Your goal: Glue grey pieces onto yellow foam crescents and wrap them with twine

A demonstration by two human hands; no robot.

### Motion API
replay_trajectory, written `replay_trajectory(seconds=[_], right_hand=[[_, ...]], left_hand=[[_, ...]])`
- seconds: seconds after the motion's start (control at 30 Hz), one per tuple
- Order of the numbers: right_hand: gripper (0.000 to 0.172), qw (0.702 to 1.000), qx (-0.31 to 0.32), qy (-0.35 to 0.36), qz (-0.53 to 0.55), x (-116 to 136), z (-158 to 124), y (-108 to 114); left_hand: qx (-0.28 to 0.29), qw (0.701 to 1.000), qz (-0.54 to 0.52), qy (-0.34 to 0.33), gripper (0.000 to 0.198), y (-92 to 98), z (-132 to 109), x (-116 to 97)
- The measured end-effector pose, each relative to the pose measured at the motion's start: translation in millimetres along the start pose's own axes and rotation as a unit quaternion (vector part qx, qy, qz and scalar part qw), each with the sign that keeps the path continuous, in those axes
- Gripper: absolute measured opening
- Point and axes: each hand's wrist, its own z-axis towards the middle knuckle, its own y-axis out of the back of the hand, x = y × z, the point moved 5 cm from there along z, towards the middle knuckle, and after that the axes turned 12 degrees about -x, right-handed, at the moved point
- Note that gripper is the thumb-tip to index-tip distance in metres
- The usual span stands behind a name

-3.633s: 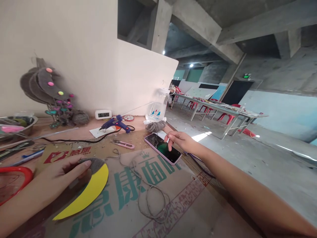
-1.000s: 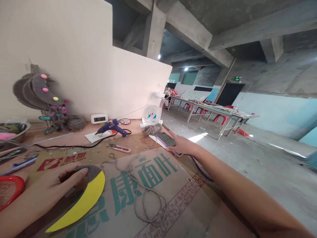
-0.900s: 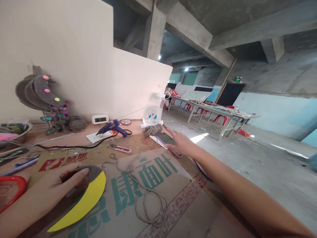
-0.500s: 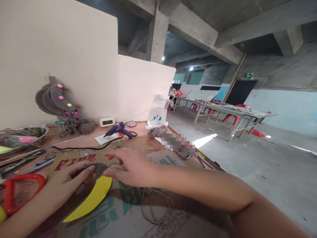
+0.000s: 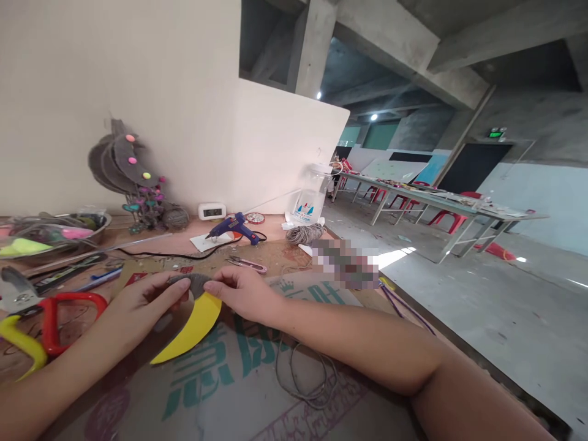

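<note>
A flat yellow crescent [image 5: 195,327], its upper end wound with grey yarn [image 5: 196,284], is held above a cardboard sheet with teal print. My left hand [image 5: 149,297] pinches the wound end between thumb and fingers. From the other side, my right hand [image 5: 241,291] has thumb and fingers closed on the yarn at the crescent's edge; the fingertips are partly hidden. Below my right forearm, a loose loop of yarn [image 5: 305,383] lies on the cardboard [image 5: 229,398].
Left of my forearm are red-handled scissors [image 5: 76,297] and a metal bowl [image 5: 103,229] of craft bits. Behind my hands lie small snips [image 5: 248,264], a blue glue gun [image 5: 235,228] with its cord, a white clock [image 5: 212,211] and a yarn ball [image 5: 304,233]. A decorated grey crescent [image 5: 108,156] stands by the wall.
My right hand, raised with fingers apart before, has come down and closed at the wound end of the crescent. The view has shifted, so the small snips now show behind my hands.
</note>
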Motion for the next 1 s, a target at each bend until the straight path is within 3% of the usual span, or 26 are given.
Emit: replay_trajectory(seconds=[0.17,0.47,0.6,0.77,0.87,1.0], right_hand=[[0.028,1.000,0.019,0.012,-0.008,3.8,-1.1,-0.2],[0.032,0.999,0.031,0.009,0.022,5.4,-1.4,-0.3],[0.029,0.995,-0.061,0.025,0.073,10.2,3.9,12.4],[0.023,0.956,-0.226,0.043,0.185,16.7,14.0,50.5],[0.022,0.961,-0.221,0.035,0.163,17.0,15.6,56.4],[0.024,0.981,-0.166,0.008,0.100,9.6,12.4,42.4]], left_hand=[[0.055,0.996,-0.062,0.042,0.035,-7.9,-1.4,4.0],[0.030,0.987,-0.116,0.108,0.035,-6.4,-1.0,12.4],[0.035,0.986,-0.138,0.084,0.032,-5.2,0.0,4.4],[0.035,0.988,-0.134,0.067,0.030,-3.8,1.6,0.7],[0.031,0.991,-0.117,0.055,0.030,-2.5,2.1,-0.8],[0.032,0.993,-0.105,0.053,0.031,-2.0,1.8,-2.4]])
